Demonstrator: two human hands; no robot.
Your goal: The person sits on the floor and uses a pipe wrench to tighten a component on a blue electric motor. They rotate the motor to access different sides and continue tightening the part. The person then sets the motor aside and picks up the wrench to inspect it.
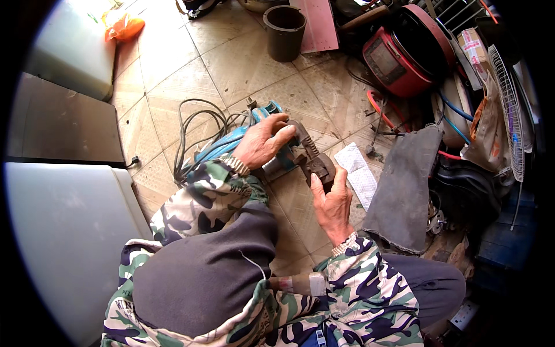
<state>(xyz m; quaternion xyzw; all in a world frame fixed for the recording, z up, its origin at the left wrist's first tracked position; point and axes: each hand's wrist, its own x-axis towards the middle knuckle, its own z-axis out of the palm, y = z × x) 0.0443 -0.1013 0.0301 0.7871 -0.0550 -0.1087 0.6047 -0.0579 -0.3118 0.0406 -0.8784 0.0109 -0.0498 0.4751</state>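
Our camouflage jacket (pixel 370 289) mixes green, cream and near-black, with dark lettering (pixel 238 188) on the left sleeve (pixel 191 199) and ribbed tan cuffs (pixel 345 243); our trousers (pixel 196 283) are dark grey, both hands (pixel 334 203) bare.

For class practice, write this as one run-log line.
left hand: over blue tool | right hand: holding dark metal part | white sheet: on floor

Near the view's centre, the left hand (pixel 266 141) lies over a blue tool (pixel 224 143); toward four o'clock, the right hand (pixel 334 203) grips a ridged dark metal piece (pixel 321 168). A dark cylinder (pixel 284 40) stands at twelve, a white sheet (pixel 355 174) at three.
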